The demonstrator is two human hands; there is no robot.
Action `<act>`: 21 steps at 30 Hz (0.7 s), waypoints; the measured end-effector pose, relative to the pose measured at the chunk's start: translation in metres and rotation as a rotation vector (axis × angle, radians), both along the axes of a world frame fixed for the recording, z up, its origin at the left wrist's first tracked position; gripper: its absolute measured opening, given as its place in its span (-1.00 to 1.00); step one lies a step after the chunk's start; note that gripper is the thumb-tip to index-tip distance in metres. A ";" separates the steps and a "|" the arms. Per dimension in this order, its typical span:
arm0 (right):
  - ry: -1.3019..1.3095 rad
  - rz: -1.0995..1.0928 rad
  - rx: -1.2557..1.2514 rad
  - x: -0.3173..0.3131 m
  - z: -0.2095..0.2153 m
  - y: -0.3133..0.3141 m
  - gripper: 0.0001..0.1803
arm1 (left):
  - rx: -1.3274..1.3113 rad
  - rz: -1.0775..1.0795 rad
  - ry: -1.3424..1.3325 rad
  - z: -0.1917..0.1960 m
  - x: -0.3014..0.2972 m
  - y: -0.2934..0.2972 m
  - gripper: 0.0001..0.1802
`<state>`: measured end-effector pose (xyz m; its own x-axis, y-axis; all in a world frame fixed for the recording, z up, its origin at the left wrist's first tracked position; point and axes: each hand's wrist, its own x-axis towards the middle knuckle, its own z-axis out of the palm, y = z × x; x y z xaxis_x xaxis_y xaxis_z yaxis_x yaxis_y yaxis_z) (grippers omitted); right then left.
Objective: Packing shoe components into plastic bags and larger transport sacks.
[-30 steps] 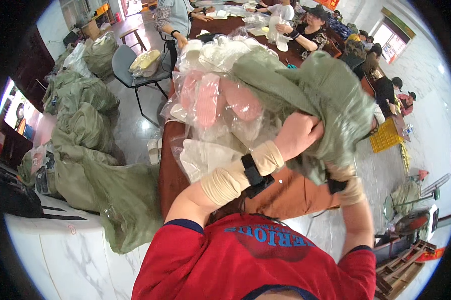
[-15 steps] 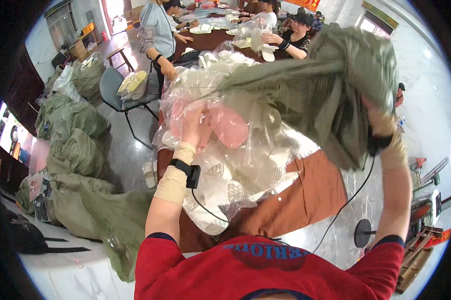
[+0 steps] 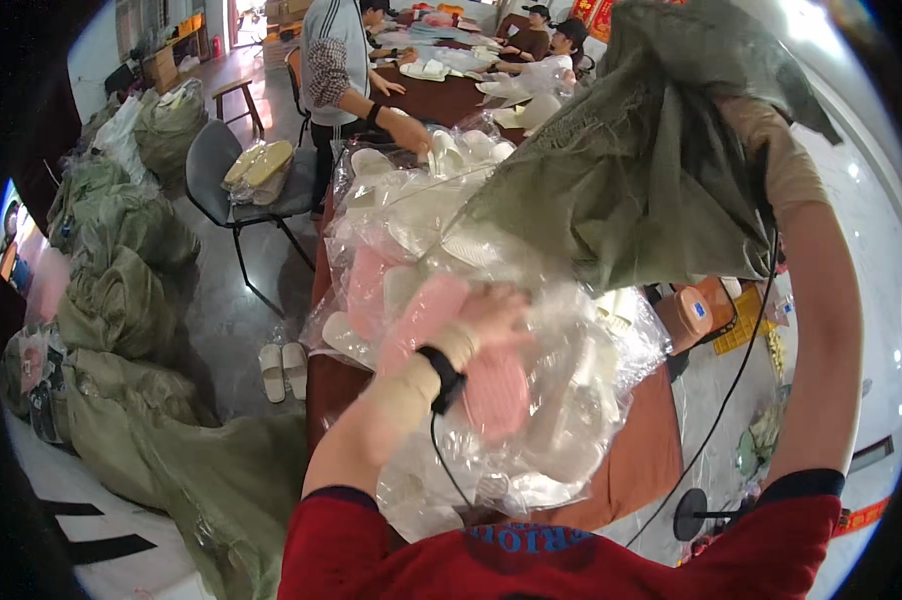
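Note:
A pile of slippers in clear plastic bags, mostly white [image 3: 571,400] with some pink ones [image 3: 496,390], covers the table's near part. My left hand [image 3: 496,315] reaches over the middle of this pile, beside the pink slippers. Motion smears its fingers, so its grip is unclear. Raised at the upper right, my right hand [image 3: 749,125] grips a dark green woven sack [image 3: 631,190]. The sack hangs over the far right of the pile, and its folds partly hide my right fingers.
A co-worker's hand [image 3: 406,130] touches the pile's far left. Left of the table stand a grey chair [image 3: 211,175] with yellow slippers, slippers on the floor [image 3: 283,372] and several green sacks [image 3: 121,300]. More people sit along the far table. A black cable [image 3: 736,375] trails from my right wrist.
My right hand has lifted the sack higher, uncovering more white slippers. My left hand has moved right and nearer to me across the pile. The co-worker's hand has shifted right.

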<state>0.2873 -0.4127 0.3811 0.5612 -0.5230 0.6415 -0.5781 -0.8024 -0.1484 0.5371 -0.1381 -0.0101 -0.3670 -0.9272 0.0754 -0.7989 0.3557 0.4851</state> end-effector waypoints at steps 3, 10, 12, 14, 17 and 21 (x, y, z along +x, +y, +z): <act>-0.051 0.003 0.048 0.087 -0.045 0.017 -0.47 | 0.008 -0.202 -0.120 0.007 -0.012 0.038 -0.39; -0.169 -0.069 0.156 0.054 -0.036 -0.136 -0.47 | -0.504 0.451 0.487 0.035 0.065 -0.026 -0.31; -0.183 -0.117 0.160 -0.033 -0.005 -0.182 -0.46 | -0.340 0.810 0.110 0.058 0.101 -0.060 0.00; -0.220 -0.125 0.198 -0.101 -0.012 -0.221 -0.46 | -0.186 0.929 0.068 0.042 0.124 -0.091 0.09; -0.246 -0.132 0.148 -0.194 0.079 -0.237 -0.46 | -0.352 0.892 0.400 -0.024 0.182 -0.117 0.00; -0.321 -0.170 0.230 -0.234 0.021 -0.252 -0.46 | -0.122 0.882 0.386 -0.023 0.192 -0.138 -0.20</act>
